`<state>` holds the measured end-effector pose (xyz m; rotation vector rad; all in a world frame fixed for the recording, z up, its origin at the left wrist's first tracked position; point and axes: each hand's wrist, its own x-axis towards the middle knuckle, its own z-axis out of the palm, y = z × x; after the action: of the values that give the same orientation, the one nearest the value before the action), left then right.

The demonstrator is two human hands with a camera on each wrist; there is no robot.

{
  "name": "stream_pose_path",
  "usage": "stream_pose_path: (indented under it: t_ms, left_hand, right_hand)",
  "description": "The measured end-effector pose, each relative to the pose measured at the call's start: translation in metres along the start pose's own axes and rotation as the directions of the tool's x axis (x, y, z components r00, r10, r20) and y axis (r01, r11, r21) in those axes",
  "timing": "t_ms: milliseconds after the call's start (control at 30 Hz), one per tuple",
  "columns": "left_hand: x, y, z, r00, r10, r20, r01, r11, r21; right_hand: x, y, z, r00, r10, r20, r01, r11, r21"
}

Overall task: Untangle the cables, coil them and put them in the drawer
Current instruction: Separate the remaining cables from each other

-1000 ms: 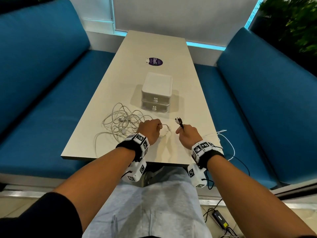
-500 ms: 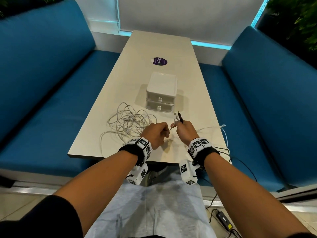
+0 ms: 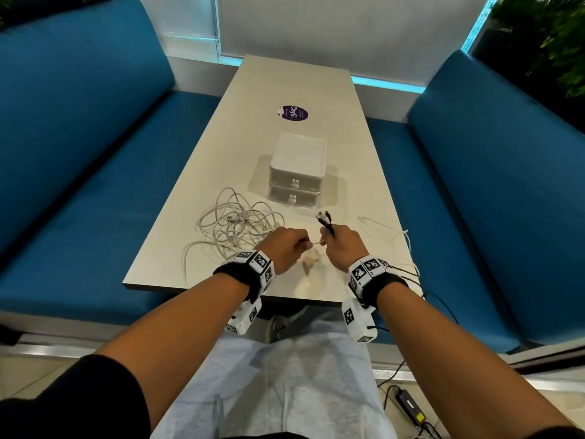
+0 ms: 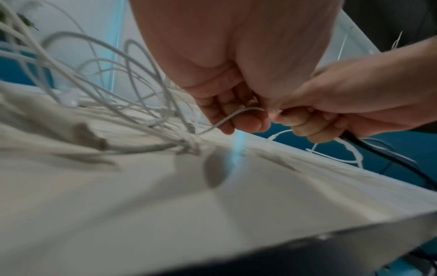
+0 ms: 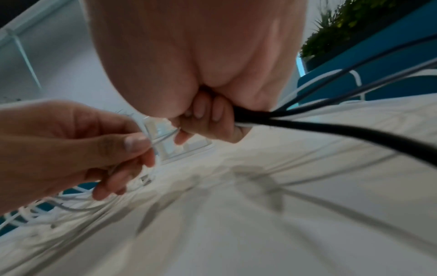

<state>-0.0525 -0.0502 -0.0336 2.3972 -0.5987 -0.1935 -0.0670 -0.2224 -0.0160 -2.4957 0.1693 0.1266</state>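
Cables lie at the near end of a long pale table (image 3: pixel 294 83) that runs away from the person between two blue benches (image 3: pixel 79 137). Largest of them, the tangle of white cables (image 3: pixel 235 224), sprawls in loose loops on the near left part of the tabletop, in front and to the left of the small white drawer unit (image 3: pixel 297 167), whose two drawers are closed and face the person. One white strand (image 4: pixel 227 119) leads out of that tangle to the right into the left hand (image 3: pixel 286 248), whose curled fingers pinch it; its short taut stretch spans sideways to the right hand (image 3: pixel 343 245), just beside. The right hand's fist is closed round a black cable (image 5: pixel 331 130) together with white strands, the plug ends (image 3: pixel 324 217) sticking up and away from the person, the cords trailing off the table's right edge. Both hands hover just above the tabletop.
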Motion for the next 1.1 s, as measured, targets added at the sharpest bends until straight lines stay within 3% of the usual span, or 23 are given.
stream_pose_path:
  t_ms: [200,367,567,767,933,1100]
  left_hand:
    - [0.005,-0.018,-0.007,0.997,0.067,0.043,-0.069,0.995,0.066]
    - [0.008,-0.022,-0.001,0.995,0.097,0.033,-0.101,0.983,0.154]
    - [0.007,-0.018,0.000,0.990,0.049,0.134,-0.086,0.956,0.282]
    - [0.006,-0.011,0.008,0.984,0.047,0.174,-0.103,0.938,0.331]
    - [0.005,-0.014,0.016,0.989,0.087,0.123,-0.130,0.904,0.406]
    - [0.005,-0.016,0.016,0.989,0.088,0.116,-0.129,0.899,0.418]
  right_hand:
    - [0.008,0.024,-0.010,0.988,0.150,-0.044,-0.153,0.986,-0.061]
    - [0.009,0.032,-0.019,0.972,0.224,-0.068,-0.225,0.974,-0.008]
    - [-0.002,0.014,-0.020,0.996,0.088,-0.024,-0.086,0.993,0.081]
    - [-0.007,-0.019,-0.013,0.989,-0.102,0.111,0.090,0.990,0.110]
    - [-0.007,-0.020,0.002,0.969,-0.172,0.178,0.174,0.985,0.005]
    - [-0.008,-0.021,0.002,0.963,-0.212,0.167,0.209,0.977,0.036]
